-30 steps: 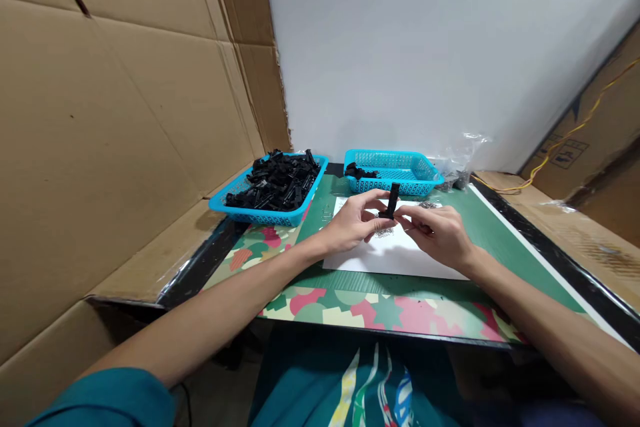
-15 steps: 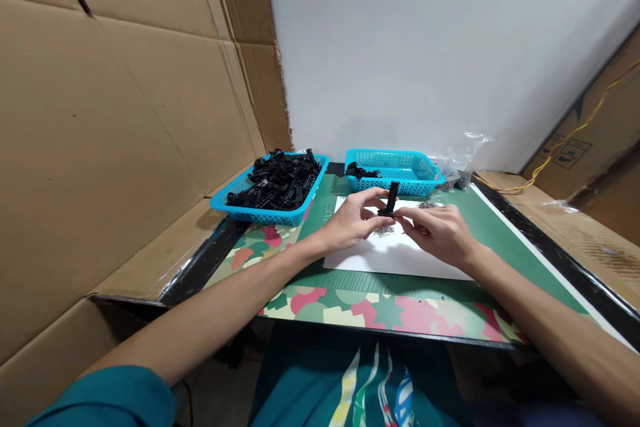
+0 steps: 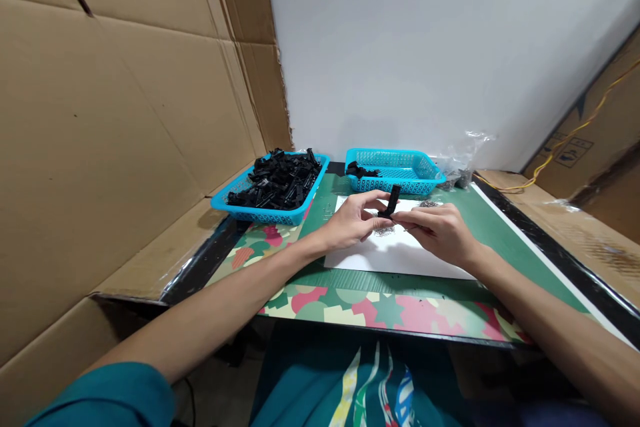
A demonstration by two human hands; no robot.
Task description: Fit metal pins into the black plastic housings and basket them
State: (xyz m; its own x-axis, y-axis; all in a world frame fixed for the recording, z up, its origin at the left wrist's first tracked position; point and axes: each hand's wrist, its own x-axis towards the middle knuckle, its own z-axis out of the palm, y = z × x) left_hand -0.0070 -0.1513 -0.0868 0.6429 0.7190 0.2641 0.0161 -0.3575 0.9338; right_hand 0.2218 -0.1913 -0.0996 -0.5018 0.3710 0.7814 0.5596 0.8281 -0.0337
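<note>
A: What did the surface look like, starting from the near edge?

B: Nearest was a table [image 3: 505, 240] under a mat, patterned in pink, cream and green along the near strip and plain green beyond, with a black border. A white sheet [image 3: 400, 257] lay on the green part. Farther back stood two blue baskets: the left basket [image 3: 240, 203] heaped with black parts [image 3: 277, 183], the right basket [image 3: 400, 177] nearly bare, with a few black pieces at its left end. Cardboard panels [image 3: 125, 113] walled in the left side, a pale wall [image 3: 425, 47] closed the far end, and a yellow wire [image 3: 565, 140] ran down more cardboard at the far right.

A: Anything hard to make out?

B: A small greyish heap [image 3: 384, 231] on the sheet, partly behind the fingers, was too fine to identify. A crumpled clear bag [image 3: 460, 160] by the right basket held something dark I could not tell. Both arms were cut off at the bottom edge.

A: And the hands?

B: The left hand [image 3: 350, 223] and right hand [image 3: 440, 230] met over the far part of the sheet. Between their fingertips stood a small black piece [image 3: 392, 201], tilted with its top leaning right. The left thumb and forefinger pinched its lower end; the right fingertips touched it from the right, closed around that base.
</note>
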